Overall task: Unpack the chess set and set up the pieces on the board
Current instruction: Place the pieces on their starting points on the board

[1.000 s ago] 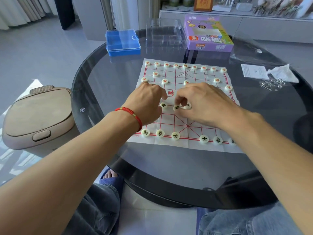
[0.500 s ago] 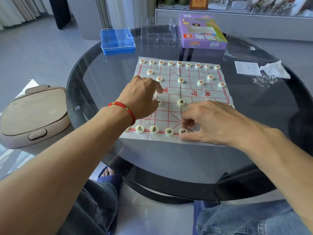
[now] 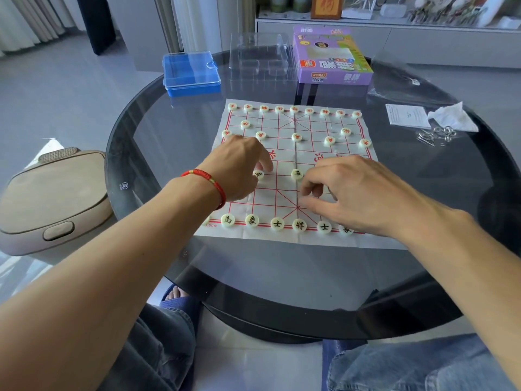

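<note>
The left hand (image 3: 239,167) pinched a small piece (image 3: 258,174) on the thin board (image 3: 284,238); the right hand (image 3: 358,193) hovered beside it, fingers loosely curled, apparently empty. The discs looked light, hard, smooth — best pinched by the rim.

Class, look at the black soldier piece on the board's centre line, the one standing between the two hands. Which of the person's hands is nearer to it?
The right hand: its fingertips sit just right of the black soldier piece. The left hand is farther off to the left, by another piece.
</note>
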`<state>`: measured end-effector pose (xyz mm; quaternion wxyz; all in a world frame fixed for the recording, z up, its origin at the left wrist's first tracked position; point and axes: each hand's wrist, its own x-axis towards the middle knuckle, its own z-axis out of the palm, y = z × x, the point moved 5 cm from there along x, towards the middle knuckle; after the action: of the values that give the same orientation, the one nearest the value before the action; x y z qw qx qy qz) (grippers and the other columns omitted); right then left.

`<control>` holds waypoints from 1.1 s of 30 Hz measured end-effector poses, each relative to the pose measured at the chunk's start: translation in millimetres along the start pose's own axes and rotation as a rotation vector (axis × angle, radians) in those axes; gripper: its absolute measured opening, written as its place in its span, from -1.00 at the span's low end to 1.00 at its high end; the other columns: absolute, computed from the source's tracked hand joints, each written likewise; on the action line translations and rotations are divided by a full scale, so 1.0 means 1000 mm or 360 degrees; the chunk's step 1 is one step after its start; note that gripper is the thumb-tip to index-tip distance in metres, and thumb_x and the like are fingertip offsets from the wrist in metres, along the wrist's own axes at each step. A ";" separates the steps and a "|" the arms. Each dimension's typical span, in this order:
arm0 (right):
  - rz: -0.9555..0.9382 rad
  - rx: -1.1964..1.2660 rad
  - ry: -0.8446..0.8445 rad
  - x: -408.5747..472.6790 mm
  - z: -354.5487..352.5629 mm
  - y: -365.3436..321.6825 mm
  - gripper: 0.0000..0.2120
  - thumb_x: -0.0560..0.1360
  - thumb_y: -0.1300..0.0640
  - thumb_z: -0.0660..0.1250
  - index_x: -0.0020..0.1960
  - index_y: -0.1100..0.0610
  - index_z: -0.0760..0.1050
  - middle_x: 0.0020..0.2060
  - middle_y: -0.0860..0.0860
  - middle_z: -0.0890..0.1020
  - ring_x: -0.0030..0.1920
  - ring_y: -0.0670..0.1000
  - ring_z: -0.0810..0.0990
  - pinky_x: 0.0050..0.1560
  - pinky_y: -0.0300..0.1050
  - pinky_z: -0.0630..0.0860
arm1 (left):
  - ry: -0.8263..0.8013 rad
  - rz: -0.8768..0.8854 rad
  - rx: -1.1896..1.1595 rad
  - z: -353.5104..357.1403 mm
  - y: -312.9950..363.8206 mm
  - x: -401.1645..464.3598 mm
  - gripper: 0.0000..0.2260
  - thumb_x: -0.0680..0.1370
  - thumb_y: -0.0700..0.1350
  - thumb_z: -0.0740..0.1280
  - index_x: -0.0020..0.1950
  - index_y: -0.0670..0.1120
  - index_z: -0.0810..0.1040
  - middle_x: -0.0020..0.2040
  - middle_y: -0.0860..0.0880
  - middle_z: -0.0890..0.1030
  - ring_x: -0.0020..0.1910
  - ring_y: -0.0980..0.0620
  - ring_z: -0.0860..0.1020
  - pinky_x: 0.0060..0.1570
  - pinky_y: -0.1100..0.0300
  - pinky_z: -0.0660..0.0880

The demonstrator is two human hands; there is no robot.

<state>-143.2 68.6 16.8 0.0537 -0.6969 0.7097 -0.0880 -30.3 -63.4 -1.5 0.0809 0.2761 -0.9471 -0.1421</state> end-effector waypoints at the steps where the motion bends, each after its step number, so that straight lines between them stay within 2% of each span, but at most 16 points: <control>1: -0.0001 0.0000 0.0006 0.001 0.000 0.001 -0.83 0.58 -0.13 0.32 0.01 -0.07 0.61 -0.09 -0.17 0.61 -0.11 -0.12 0.53 0.00 -0.01 0.55 | -0.0007 0.0004 0.0001 0.000 0.000 0.001 -0.70 0.53 -0.31 0.41 0.23 -0.09 0.66 0.18 -0.07 0.66 0.14 -0.02 0.60 0.07 0.27 0.43; 6: 0.0000 -0.0023 0.0043 0.002 -0.003 0.007 -0.86 0.60 -0.07 0.33 0.01 -0.06 0.63 -0.09 -0.16 0.63 -0.28 -0.29 0.40 -0.13 -0.16 0.36 | 0.0153 -0.0056 -0.0076 -0.012 -0.010 0.005 -0.71 0.51 -0.20 0.48 0.23 -0.08 0.65 0.09 -0.08 0.69 0.03 0.01 0.65 0.02 0.28 0.47; 13: 0.0014 0.0002 0.0035 0.001 -0.003 0.015 -0.86 0.60 -0.05 0.33 0.02 -0.05 0.63 -0.10 -0.16 0.63 -0.28 -0.27 0.41 -0.12 -0.15 0.42 | 0.0106 -0.0102 -0.0068 -0.007 -0.012 0.005 -0.66 0.50 -0.14 0.49 0.27 -0.09 0.62 0.07 -0.09 0.69 0.03 -0.03 0.66 0.10 0.15 0.54; 27: 0.0003 0.0007 -0.0007 0.000 -0.001 0.019 -0.86 0.61 -0.06 0.32 0.05 -0.06 0.63 -0.08 -0.18 0.64 -0.26 -0.27 0.43 -0.08 -0.16 0.43 | 0.0045 -0.0098 -0.0051 -0.002 -0.012 0.005 -0.65 0.51 -0.11 0.48 0.28 -0.08 0.60 0.08 -0.08 0.69 0.01 -0.01 0.64 0.09 0.16 0.52; 33: 0.0092 0.0093 0.0116 0.000 -0.007 0.035 -0.89 0.58 0.00 0.36 -0.02 -0.03 0.65 -0.18 -0.21 0.61 -0.24 -0.30 0.46 -0.10 -0.15 0.42 | 0.0256 -0.0197 -0.0037 -0.036 -0.034 -0.004 -0.73 0.54 -0.24 0.43 0.23 -0.07 0.65 0.06 -0.05 0.69 -0.09 0.09 0.59 0.07 0.19 0.52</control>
<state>-179.2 69.1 17.0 0.0507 -0.6707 0.7281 -0.1324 -1.6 -96.3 21.8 0.1508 0.3437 -0.9170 -0.1351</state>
